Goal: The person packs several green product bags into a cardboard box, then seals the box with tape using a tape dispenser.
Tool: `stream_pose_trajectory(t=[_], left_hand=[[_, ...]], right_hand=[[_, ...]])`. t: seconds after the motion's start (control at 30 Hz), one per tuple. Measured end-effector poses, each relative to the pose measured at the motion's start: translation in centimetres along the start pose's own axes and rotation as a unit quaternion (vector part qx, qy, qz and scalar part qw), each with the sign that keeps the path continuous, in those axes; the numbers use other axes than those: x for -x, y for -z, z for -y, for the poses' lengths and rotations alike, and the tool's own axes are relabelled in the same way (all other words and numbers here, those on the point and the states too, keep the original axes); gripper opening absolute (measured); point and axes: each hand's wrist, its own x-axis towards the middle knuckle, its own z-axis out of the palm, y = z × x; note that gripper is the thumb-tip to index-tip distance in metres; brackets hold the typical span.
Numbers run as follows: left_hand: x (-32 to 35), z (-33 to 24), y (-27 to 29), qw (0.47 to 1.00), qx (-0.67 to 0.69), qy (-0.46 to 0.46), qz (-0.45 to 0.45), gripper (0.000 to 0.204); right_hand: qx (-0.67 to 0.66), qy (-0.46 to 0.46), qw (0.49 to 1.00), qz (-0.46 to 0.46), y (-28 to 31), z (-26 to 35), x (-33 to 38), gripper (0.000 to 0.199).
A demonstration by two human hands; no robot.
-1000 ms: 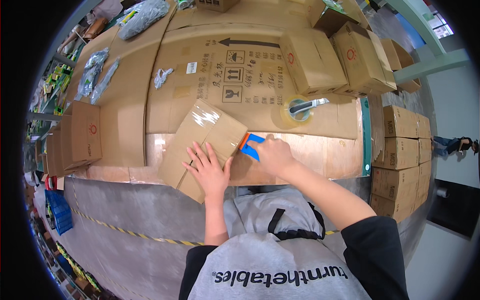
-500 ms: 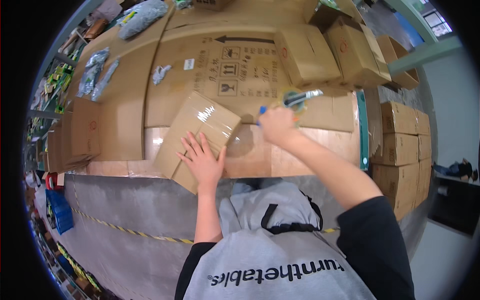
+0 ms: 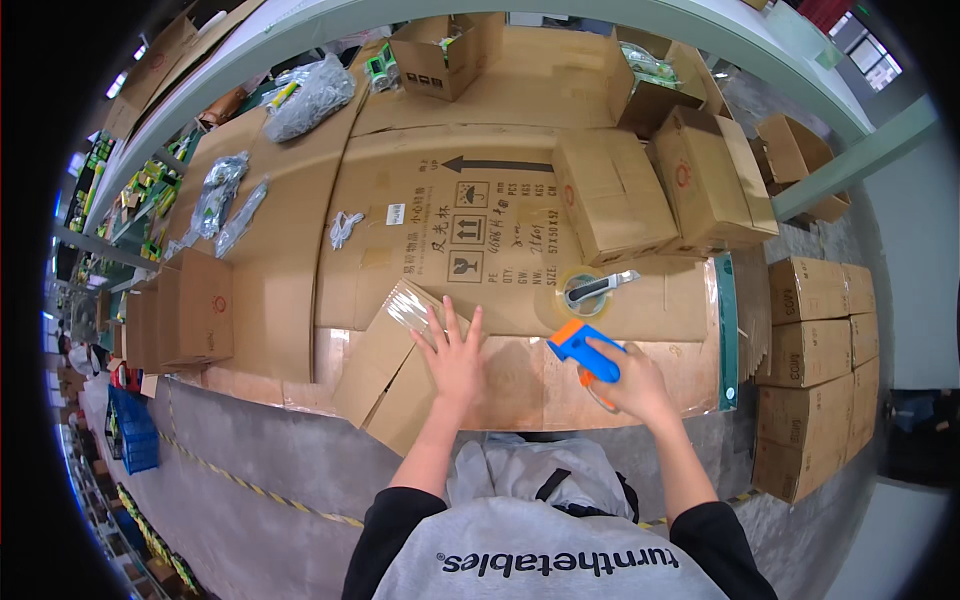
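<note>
Grey cloth with dark lettering makes up the person's top (image 3: 560, 545), nearest the lower edge, between black sleeves (image 3: 715, 545). Beyond it, the left hand (image 3: 457, 362) lies palm down, fingers spread, on a closed brown cardboard box (image 3: 383, 372) set askew at the front of the pale wooden tabletop (image 3: 515, 385). Shiny clear tape (image 3: 410, 305) crosses the box's far end. The right hand (image 3: 634, 380) has its fingers curled around a blue and orange plastic tape dispenser (image 3: 590, 352), to the right of the box and apart from it. Just past the dispenser, a grey and black utility knife (image 3: 598, 288) lies across a clear tape roll (image 3: 566, 308) on a flat printed cardboard sheet (image 3: 380, 285). Farther back stand two brown boxes with red marks (image 3: 612, 190), side by side; behind them, an open brown carton (image 3: 640, 105) holds plastic-wrapped items (image 3: 648, 65).
</note>
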Motion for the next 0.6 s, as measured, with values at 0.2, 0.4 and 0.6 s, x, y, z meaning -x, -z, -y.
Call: stream_pose_trajectory(t=[0.2, 0.4, 0.6], left_hand=[[-0.5, 2.2, -1.7, 0.997, 0.075, -0.033, -0.014, 0.087], [-1.3, 13.3, -2.5, 0.963, 0.086, 0.256, 0.019, 0.070], [-1.9, 3.0, -1.4, 0.995, 0.007, 0.095, -0.017, 0.065]], right_hand=[[-0.063, -0.032, 0.997, 0.019, -0.8, -2.6, 2.2, 0.062], [-0.089, -0.027, 0.996, 0.009, -1.6, -4.3, 3.8, 0.065], [-0.045, -0.015, 0.999, 0.020, -3.9, -4.4, 3.4, 0.067]])
